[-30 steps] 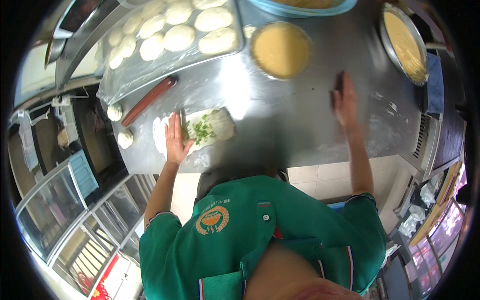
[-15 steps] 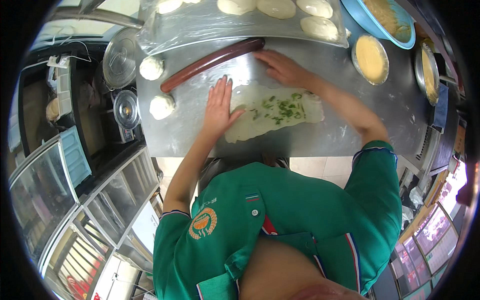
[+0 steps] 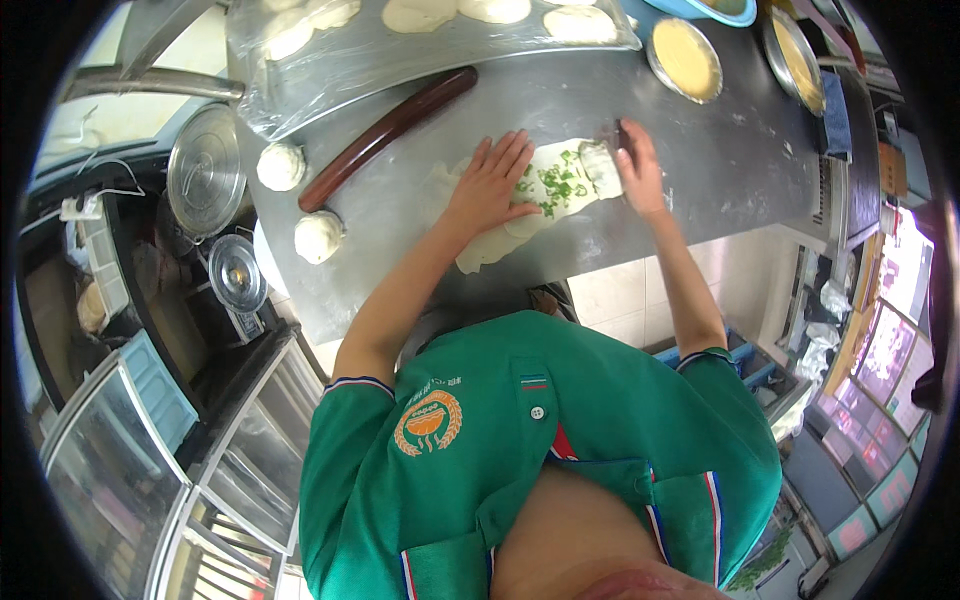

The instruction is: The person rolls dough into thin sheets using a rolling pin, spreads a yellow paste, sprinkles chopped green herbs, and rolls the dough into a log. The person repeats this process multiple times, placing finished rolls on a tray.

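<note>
A thin sheet of dough (image 3: 490, 247) lies stretched out on the steel table, with chopped green onion (image 3: 562, 188) scattered over it. My left hand (image 3: 488, 188) rests flat across the sheet's left part, fingers spread. At the right end, the dough is folded over into a small pale flap (image 3: 602, 172). My right hand (image 3: 643, 172) is beside that flap, its fingers bent round a thin dark tool (image 3: 619, 134), whose kind I cannot make out. Beyond my left hand lies a long dark-red rolling pin (image 3: 390, 135), slanting and untouched.
Two dough balls (image 3: 281, 166) sit by the rolling pin's near end. At the far side, several dough rounds lie on a plastic-covered tray (image 3: 420, 62). Bowls of yellow mix (image 3: 686, 60) and a blue basin (image 3: 735, 12) stand far right. Lidded pots (image 3: 238, 274) are left of the table.
My left hand has moved right onto the dough. My right hand has gone from near the rolling pin to the dough's right end, which is now folded over. The view has shifted.
</note>
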`<state>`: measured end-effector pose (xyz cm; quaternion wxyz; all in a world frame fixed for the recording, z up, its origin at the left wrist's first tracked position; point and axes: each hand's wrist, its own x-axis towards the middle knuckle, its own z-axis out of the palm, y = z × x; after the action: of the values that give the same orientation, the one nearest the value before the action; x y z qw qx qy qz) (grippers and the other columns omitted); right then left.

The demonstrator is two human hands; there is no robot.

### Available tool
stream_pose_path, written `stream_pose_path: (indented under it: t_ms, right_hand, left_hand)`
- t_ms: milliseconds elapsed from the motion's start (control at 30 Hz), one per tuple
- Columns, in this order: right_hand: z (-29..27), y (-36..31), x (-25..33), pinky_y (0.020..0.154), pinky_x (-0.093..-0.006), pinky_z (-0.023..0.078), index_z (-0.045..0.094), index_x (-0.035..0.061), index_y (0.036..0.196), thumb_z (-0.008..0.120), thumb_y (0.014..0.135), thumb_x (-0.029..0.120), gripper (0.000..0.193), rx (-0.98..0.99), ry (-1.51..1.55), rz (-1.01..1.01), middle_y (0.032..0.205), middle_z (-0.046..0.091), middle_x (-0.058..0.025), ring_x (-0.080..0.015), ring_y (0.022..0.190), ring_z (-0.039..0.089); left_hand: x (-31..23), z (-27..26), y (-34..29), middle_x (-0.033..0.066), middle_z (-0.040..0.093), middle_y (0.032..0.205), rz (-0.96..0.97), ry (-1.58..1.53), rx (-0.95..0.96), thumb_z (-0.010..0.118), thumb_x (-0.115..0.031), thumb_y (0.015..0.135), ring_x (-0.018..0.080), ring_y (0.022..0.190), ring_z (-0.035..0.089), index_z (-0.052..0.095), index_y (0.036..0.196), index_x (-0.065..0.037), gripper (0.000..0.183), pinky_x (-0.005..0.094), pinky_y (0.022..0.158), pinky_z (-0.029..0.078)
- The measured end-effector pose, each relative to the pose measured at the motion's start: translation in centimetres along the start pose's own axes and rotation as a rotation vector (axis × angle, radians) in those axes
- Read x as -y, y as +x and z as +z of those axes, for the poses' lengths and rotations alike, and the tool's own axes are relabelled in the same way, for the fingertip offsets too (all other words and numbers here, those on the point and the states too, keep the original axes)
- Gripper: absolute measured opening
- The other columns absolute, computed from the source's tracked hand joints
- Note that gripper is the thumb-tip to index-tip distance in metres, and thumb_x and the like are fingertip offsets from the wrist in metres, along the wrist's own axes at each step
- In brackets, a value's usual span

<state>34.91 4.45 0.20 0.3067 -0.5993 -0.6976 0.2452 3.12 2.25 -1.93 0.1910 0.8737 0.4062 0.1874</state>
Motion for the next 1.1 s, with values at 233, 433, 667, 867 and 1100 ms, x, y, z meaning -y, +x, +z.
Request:
stream_pose_path:
  t_ms: [233, 433, 667, 867, 1100]
  right_hand:
    - [4.6, -5.6, 8.2, 0.120, -0.0452, 0.033, 0.047, 0.0037, 0.150, 0.071, 0.088, 0.016, 0.067, 0.002, 0.060, -0.193, 0.157, 0.043, -0.0200, -0.0385, 0.144, 0.042]
    - [7.2, -5.4, 10.4, 0.120, -0.0497, 0.033, 0.051, 0.0059, 0.145, 0.079, 0.083, 0.027, 0.071, 0.147, 0.121, -0.149, 0.153, 0.046, -0.0204, -0.0400, 0.140, 0.044]
    - [9.8, -6.6, 11.4, 0.121, -0.0517, 0.029, 0.049, 0.0062, 0.147, 0.079, 0.082, 0.025, 0.075, 0.159, 0.140, -0.155, 0.157, 0.042, -0.0196, -0.0407, 0.145, 0.039]
    - [11.0, -8.3, 12.8, 0.122, -0.0588, 0.024, 0.046, 0.0067, 0.150, 0.081, 0.081, 0.037, 0.083, 0.308, 0.219, -0.237, 0.158, 0.038, -0.0212, -0.0429, 0.146, 0.036]
    - [14.9, -7.9, 15.6, 0.118, -0.0621, 0.028, 0.051, 0.0082, 0.143, 0.081, 0.077, 0.037, 0.078, 0.074, -0.103, -0.443, 0.153, 0.044, -0.0183, -0.0399, 0.141, 0.042]
  left_hand:
    - [-1.6, -1.1, -4.2, 0.0205, 0.031, 0.164, 0.118, -0.160, 0.107, 0.077, -0.050, 0.082, 0.0394, 0.150, 0.031, 0.029, 0.159, -0.003, 0.103, 0.0563, 0.123, 0.024]
    - [0.2, -1.9, -7.3, 0.0224, 0.027, 0.165, -0.193, -0.054, -0.018, 0.079, -0.048, 0.080, 0.0432, 0.152, 0.027, 0.025, 0.160, -0.001, 0.107, 0.0576, 0.124, 0.021]
    - [-2.7, -0.2, -7.4, 0.0230, 0.032, 0.162, -0.199, -0.056, -0.021, 0.085, -0.044, 0.069, 0.0416, 0.149, 0.032, 0.023, 0.159, 0.003, 0.119, 0.0575, 0.124, 0.022]
    - [0.4, -2.7, -10.8, 0.0212, 0.042, 0.154, -0.132, -0.194, -0.088, 0.073, -0.013, 0.074, 0.0406, 0.143, 0.041, 0.035, 0.155, 0.000, 0.090, 0.0540, 0.122, 0.030]
    - [1.0, -2.6, -6.2, 0.0235, 0.049, 0.152, -0.406, -0.750, -0.405, 0.041, -0.017, 0.105, 0.0368, 0.143, 0.046, 0.044, 0.152, -0.001, 0.050, 0.0435, 0.119, 0.033]
